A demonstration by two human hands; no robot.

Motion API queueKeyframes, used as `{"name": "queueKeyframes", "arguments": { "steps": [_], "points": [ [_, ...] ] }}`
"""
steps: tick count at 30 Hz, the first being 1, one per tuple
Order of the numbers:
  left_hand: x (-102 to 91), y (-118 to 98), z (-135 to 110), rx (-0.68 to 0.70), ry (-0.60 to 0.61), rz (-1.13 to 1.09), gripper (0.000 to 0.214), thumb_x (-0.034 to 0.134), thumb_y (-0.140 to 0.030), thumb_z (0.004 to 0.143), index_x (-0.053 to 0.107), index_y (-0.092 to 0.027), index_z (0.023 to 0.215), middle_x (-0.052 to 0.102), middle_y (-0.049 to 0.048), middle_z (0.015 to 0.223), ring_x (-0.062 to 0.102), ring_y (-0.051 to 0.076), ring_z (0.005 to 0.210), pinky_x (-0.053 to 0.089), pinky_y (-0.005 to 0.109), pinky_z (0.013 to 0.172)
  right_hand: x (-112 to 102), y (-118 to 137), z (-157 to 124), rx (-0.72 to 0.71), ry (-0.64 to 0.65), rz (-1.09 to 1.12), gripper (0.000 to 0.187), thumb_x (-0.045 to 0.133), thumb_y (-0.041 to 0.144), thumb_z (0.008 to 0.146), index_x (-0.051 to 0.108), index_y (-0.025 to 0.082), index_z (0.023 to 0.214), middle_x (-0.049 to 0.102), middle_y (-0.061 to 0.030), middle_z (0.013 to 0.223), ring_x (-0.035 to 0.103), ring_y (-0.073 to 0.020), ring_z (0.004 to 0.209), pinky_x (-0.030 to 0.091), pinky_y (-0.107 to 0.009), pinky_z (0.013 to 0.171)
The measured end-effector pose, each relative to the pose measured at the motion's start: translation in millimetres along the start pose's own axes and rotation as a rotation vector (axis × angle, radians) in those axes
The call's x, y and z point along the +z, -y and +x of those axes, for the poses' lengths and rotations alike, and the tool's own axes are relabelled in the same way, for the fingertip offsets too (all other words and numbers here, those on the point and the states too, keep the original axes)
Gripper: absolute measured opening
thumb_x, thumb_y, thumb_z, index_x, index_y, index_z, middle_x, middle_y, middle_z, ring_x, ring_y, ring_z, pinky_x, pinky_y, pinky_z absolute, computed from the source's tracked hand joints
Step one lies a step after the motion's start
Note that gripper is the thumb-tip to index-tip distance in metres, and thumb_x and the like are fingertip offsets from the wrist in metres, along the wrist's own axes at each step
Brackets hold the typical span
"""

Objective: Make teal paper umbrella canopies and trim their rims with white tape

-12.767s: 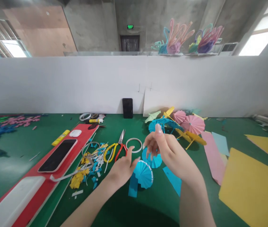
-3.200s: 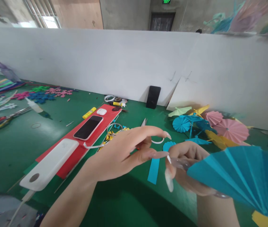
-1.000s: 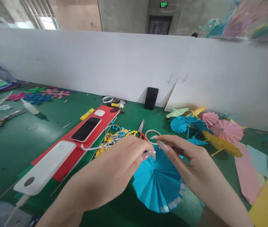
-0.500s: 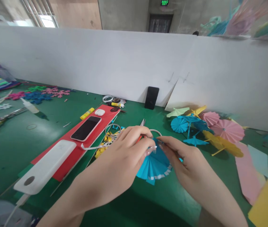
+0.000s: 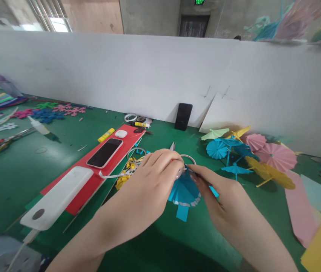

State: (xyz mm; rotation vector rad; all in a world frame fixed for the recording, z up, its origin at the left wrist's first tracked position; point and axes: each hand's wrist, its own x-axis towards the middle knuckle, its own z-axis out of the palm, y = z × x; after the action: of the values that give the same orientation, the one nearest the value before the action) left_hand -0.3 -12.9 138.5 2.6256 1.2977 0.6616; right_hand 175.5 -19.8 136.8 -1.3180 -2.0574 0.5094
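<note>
The left hand (image 5: 156, 175) is pinching the top edge of a blue pleated paper fan with a white-taped rim (image 5: 185, 190), its fingers curled together over the apex of the folds. The right hand (image 5: 222, 196) is meeting it from the other side, thumb and forefinger pressed onto the same point, so both hands are closing the fan's pleats where they converge. The fan is sitting low over the green worktop (image 5: 64, 151), just in front of the person, with a loose blue paper strip (image 5: 182, 212) hanging from or lying under its lower edge; which of the two cannot be told.

A second ago the fan was lying wide and nearly flat between the hands, a broad disc of pleats. Half a second ago it was already gathering, and now it is smaller still and drawn tighter, so the hands are judged to be squeezing the pleats into a cone, the shape the finished pieces show. The hands themselves have barely shifted over the worktop; the change is in the paper.

Just behind the fingers, a white tape ring (image 5: 188, 158) and the tips of red-handled scissors (image 5: 172, 146) are peeking out. To the left, yellow and blue paper scraps (image 5: 126, 172) are lying beside a red board (image 5: 92, 181) carrying a black-screened phone (image 5: 105, 152) and a white power bank (image 5: 57, 198). To the right, a cluster of finished blue, pink and yellow paper parasols (image 5: 251, 155) is resting on the worktop.
</note>
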Motion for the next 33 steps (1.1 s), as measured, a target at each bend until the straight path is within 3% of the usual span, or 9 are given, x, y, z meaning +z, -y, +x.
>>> {"name": "queueKeyframes", "arguments": {
  "steps": [5,12,24,33],
  "points": [
    [2.4,1,0,0.08,-0.028,0.113,0.04,0.037,0.007,0.082,0.045,-0.017,0.112,0.049,0.0039,0.119,0.041,0.019,0.115,0.038,0.035,0.096,3,3,3,-0.042,-0.018,-0.025,0.029,0.041,0.009,0.088,0.063,0.016,0.107,0.074,-0.0052,0.094,0.07,-0.0178,0.073,0.051,-0.024,0.057],
    [3.9,-1,1,0.132,-0.054,0.233,0.038,0.033,0.006,0.08,0.047,-0.011,0.111,0.051,0.0094,0.113,0.043,0.024,0.112,0.038,0.04,0.096,7,6,4,-0.036,-0.022,-0.098,0.024,0.041,0.009,0.087,0.063,0.015,0.096,0.073,-0.0051,0.079,0.068,-0.0191,0.061,0.049,-0.026,0.048],
    [5.1,-9,7,0.045,0.033,0.292,0.031,0.031,0.001,0.085,0.052,-0.011,0.105,0.054,0.0098,0.103,0.048,0.024,0.103,0.042,0.041,0.092,11,8,3,-0.046,-0.103,-0.151,0.023,0.041,0.011,0.086,0.062,0.017,0.079,0.065,-0.0018,0.062,0.062,-0.016,0.048,0.043,-0.023,0.042],
    [12.5,-10,11,0.025,-0.006,0.335,0.029,0.031,0.0,0.086,0.054,-0.008,0.102,0.055,0.012,0.102,0.049,0.026,0.102,0.044,0.042,0.09,17,4,5,-0.081,-0.14,-0.272,0.027,0.039,0.01,0.084,0.065,0.014,0.081,0.066,-0.0059,0.061,0.061,-0.0174,0.047,0.041,-0.024,0.04]
  ]
}}
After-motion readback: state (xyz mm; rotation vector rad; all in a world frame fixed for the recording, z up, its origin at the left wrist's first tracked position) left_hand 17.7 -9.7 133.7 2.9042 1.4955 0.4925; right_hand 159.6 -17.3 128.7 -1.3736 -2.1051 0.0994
